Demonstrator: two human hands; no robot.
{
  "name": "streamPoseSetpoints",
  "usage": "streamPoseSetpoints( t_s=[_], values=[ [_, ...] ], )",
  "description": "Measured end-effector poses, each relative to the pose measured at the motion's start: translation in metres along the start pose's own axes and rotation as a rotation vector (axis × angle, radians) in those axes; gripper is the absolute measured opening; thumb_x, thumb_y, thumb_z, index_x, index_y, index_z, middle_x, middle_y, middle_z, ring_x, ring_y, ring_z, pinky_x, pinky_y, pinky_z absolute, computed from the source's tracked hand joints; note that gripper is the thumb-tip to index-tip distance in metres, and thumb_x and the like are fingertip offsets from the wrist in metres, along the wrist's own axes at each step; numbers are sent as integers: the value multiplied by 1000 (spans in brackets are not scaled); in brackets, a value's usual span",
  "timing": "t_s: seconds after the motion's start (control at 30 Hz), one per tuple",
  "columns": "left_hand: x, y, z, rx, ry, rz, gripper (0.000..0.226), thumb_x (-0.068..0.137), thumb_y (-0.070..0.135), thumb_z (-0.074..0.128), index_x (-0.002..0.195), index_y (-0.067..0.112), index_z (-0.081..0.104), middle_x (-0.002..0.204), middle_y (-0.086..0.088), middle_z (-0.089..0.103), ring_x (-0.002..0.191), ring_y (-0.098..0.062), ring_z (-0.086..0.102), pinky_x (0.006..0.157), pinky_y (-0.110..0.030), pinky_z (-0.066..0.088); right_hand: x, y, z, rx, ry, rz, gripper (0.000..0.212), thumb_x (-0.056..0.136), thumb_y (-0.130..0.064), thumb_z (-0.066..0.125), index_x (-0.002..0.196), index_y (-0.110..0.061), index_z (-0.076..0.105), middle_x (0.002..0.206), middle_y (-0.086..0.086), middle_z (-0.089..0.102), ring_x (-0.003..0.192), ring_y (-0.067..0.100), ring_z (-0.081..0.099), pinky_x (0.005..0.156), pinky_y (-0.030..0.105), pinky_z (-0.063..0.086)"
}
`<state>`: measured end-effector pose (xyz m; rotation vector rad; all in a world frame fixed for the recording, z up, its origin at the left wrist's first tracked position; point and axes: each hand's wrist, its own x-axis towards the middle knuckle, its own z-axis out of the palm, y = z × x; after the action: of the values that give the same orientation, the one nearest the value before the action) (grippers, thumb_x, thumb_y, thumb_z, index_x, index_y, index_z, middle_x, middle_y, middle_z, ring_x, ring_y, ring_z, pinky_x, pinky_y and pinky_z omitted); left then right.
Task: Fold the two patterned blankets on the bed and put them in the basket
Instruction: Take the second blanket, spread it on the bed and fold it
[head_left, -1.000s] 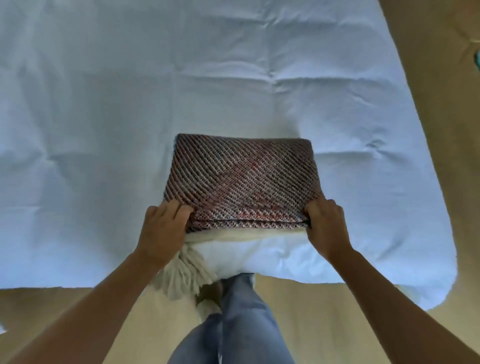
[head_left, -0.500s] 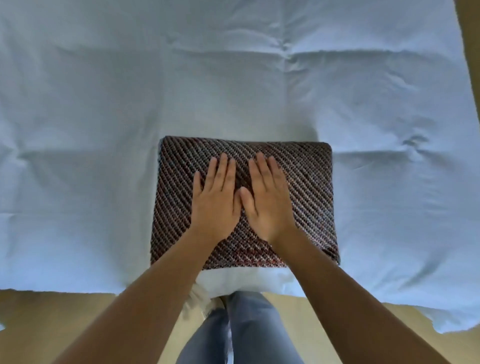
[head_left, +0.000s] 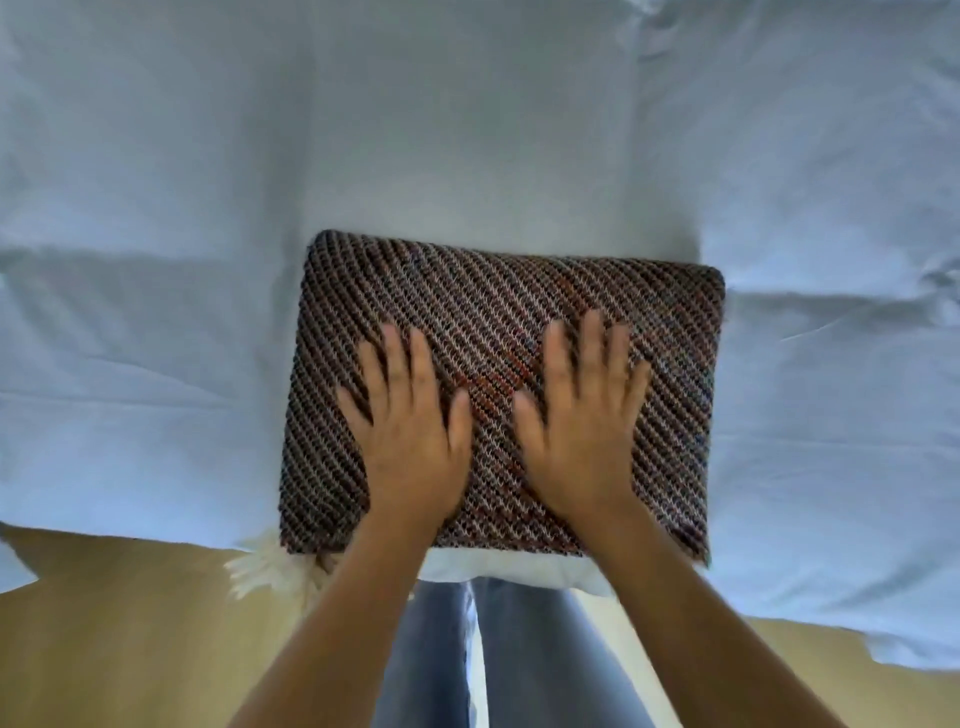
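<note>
Head view: the folded patterned blanket (head_left: 498, 332) lies at the near edge of the bed (head_left: 156, 322), roughly midway along it. It is a thick, round-cornered rectangle in a coarse diagonal weave of dark brown, cream and rust. A cream fringe (head_left: 265, 566) spills out at its near left corner, over the bed's edge. The left hand (head_left: 410, 441) and right hand (head_left: 576, 431) lie flat on top with fingers spread, pressing and gripping nothing. Both are slightly blurred.

The step looks like smoothing the fold. It is probably best to sweep from the middle toward the corners with even pressure, keep the layers squared, and tuck the fringe in before lifting. The sheet is pale, soft and creased. Neither a basket nor a second blanket is in view.
</note>
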<state>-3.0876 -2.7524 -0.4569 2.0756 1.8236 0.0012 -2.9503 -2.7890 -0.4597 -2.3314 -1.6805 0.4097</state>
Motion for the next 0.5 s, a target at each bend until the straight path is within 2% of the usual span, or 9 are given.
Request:
streamPoseSetpoints(
  t_s=[0.07, 0.13, 0.2, 0.23, 0.3, 0.37, 0.43, 0.5],
  values=[
    [-39, -10, 9, 37, -109, -9, 65, 92, 54, 13, 145, 18, 2, 155, -10, 9, 140, -21, -2, 111, -51, -2, -35, 5, 7, -106, -98, -104, 62, 89, -47, 34, 144, -20, 29, 152, 13, 26, 140, 33, 22, 113, 52, 8],
    [-53, -32, 12, 55, -204, -116, 73, 86, 65, -3, 143, 20, -2, 155, -15, 8, 141, -23, -4, 112, -49, 0, -52, 30, 6, -200, -157, -29, 60, 87, -48, 36, 138, -18, 42, 145, 16, 40, 132, 38, 38, 106, 59, 25],
    [-50, -48, 11, 59, -204, -145, 82, 78, 72, -11, 142, 21, -8, 156, -17, 1, 143, -25, -7, 113, -46, -5, -54, 51, -1, -250, -176, 39, 61, 85, -50, 36, 135, -16, 48, 142, 19, 44, 128, 42, 43, 101, 64, 29],
    [-45, -50, 9, 50, -193, -141, 86, 77, 74, -8, 144, 21, -8, 156, -18, -1, 143, -27, -7, 112, -44, -8, -52, 57, -4, -251, -180, 48, 63, 84, -52, 36, 135, -17, 47, 143, 20, 43, 129, 43, 41, 101, 65, 27],
    [-35, -51, 3, -32, -126, -174, 93, 78, 77, 12, 148, 18, -5, 156, -18, -1, 144, -30, -3, 112, -44, -6, -46, 62, -9, -146, -141, 150, 70, 79, -59, 40, 140, -24, 39, 148, 22, 32, 134, 45, 30, 101, 67, 22],
    [-15, -59, -9, -273, -61, -326, 106, 70, 76, 42, 148, 17, 2, 155, -16, 13, 142, -29, 14, 115, -46, 10, -34, 69, -17, 120, -64, 415, 85, 72, -65, 50, 145, -34, 20, 153, 19, 20, 138, 40, 19, 105, 62, 19],
    [8, -79, -27, -523, -104, -460, 109, 56, 75, 60, 140, 15, 27, 141, -11, 43, 126, -27, 44, 105, -41, 36, -23, 78, -25, 387, -11, 593, 98, 66, -64, 61, 145, -36, 8, 149, 11, 29, 135, 31, 30, 106, 53, 26],
    [25, -96, -42, -621, -260, -521, 95, 52, 68, 73, 127, 17, 47, 124, -6, 58, 104, -22, 57, 90, -34, 44, -18, 80, -29, 549, -64, 662, 100, 66, -56, 71, 144, -31, 13, 142, 5, 43, 125, 25, 45, 103, 45, 37]
  ],
)
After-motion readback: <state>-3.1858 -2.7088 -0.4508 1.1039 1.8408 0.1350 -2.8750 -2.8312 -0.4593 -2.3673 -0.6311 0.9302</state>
